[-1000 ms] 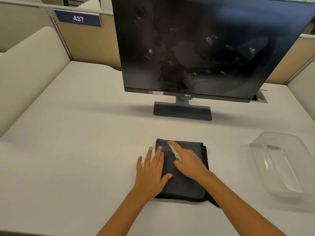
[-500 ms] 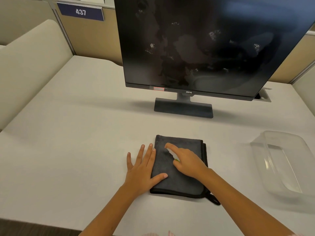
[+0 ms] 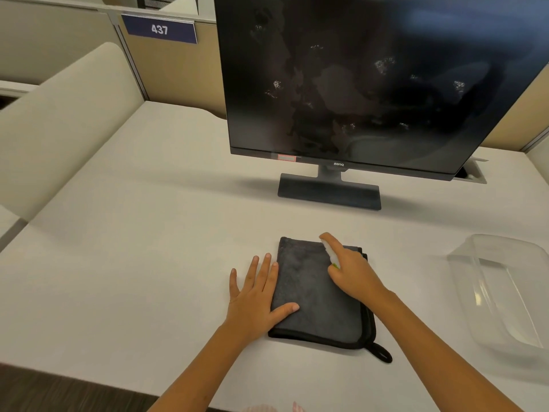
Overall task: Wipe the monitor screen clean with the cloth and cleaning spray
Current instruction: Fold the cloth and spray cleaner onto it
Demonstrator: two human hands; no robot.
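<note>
A folded dark grey cloth (image 3: 309, 295) lies flat on the white desk (image 3: 142, 263) in front of me. My left hand (image 3: 255, 298) lies flat at its left edge, thumb on the cloth, fingers mostly on the desk. Above the cloth's upper right part my right hand (image 3: 353, 272) grips a small white spray bottle (image 3: 330, 251), forefinger on its top; most of the bottle is hidden in the hand. The black monitor (image 3: 371, 78) stands behind, its screen speckled with white spots and smears.
A clear plastic tub (image 3: 505, 292) sits on the desk at the right. The monitor's flat base (image 3: 328, 193) stands beyond the cloth. Beige partitions (image 3: 59, 114) close in the desk at left and back, one with a blue sign (image 3: 159, 28) reading 437.
My left hand has slid leftward off the cloth, so that its fingers now lie mostly on the desk. My right hand with the bottle stays over the cloth. The view has shifted slightly.
</note>
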